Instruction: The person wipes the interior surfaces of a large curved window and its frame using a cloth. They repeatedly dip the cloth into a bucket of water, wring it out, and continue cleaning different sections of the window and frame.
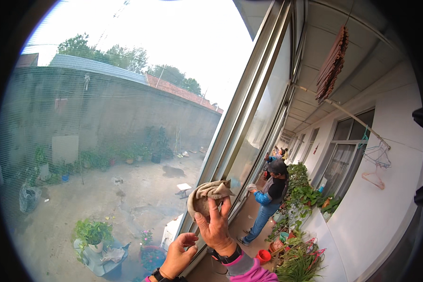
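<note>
My right hand (216, 224) holds a crumpled beige-grey cloth (208, 195) between thumb and fingers, up against the metal frame of a sliding window (238, 137). Part of the cloth's underside is hidden by the fingers. Lower and to the left, my left hand (179, 252) is held with its fingers loosely bent and the thumb apart, with nothing visible in it. It is close to the lower part of the frame; whether it touches cannot be told. Glass panes (273, 95) run on beyond the cloth.
A person (271, 201) stands farther along the corridor, a cloth in hand at the windows. Potted plants (299, 190) and a red bucket (263, 255) line the right side. Clothes hangers (377, 155) hang from a pole (356, 121). Outside lies a walled yard (127, 211).
</note>
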`<state>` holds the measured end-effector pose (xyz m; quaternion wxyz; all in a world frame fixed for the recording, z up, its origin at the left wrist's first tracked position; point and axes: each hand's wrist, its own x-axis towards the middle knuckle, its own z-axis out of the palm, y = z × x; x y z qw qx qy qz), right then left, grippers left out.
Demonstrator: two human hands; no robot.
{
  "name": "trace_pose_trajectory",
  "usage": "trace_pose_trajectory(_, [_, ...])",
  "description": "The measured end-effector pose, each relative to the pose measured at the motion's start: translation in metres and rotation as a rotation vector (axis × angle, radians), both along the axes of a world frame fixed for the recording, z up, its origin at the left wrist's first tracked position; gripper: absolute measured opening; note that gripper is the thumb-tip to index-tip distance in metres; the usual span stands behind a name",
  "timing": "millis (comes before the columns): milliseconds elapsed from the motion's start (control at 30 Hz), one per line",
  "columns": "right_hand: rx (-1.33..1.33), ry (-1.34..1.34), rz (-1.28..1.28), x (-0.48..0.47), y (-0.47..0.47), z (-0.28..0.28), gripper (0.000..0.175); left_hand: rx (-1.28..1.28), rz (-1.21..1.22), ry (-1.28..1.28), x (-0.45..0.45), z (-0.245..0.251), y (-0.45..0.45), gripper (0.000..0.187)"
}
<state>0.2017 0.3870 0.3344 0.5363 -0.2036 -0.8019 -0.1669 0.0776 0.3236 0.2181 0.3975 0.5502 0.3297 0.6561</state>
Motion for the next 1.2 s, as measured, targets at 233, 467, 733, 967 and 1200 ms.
trace_pose_trajectory(233, [0.302,0.224,-0.051,-0.018,0.047,0.092,0.03,-0.019,0.028,0.086,-0.005,-0.02,-0.003,0.04])
trace_pose_trajectory(467, [0.598,0.197,-0.193,-0.021,0.049,0.274,0.034,0.145,0.197,0.206,-0.016,-0.013,-0.008,0.034])
trace_pose_trajectory(733, [0.582,0.354,-0.331,-0.029,0.06,0.463,0.035,0.174,0.133,0.212,-0.028,-0.02,0.009,0.03])
trace_pose_trajectory(967, [0.654,0.377,-0.46,-0.034,0.067,0.559,0.038,0.148,0.09,0.233,-0.039,-0.011,0.013,0.031])
trace_pose_trajectory(1200, [0.525,0.232,-0.589,-0.035,0.059,0.646,0.037,0.016,-0.018,0.2,-0.046,-0.012,0.02,0.027])
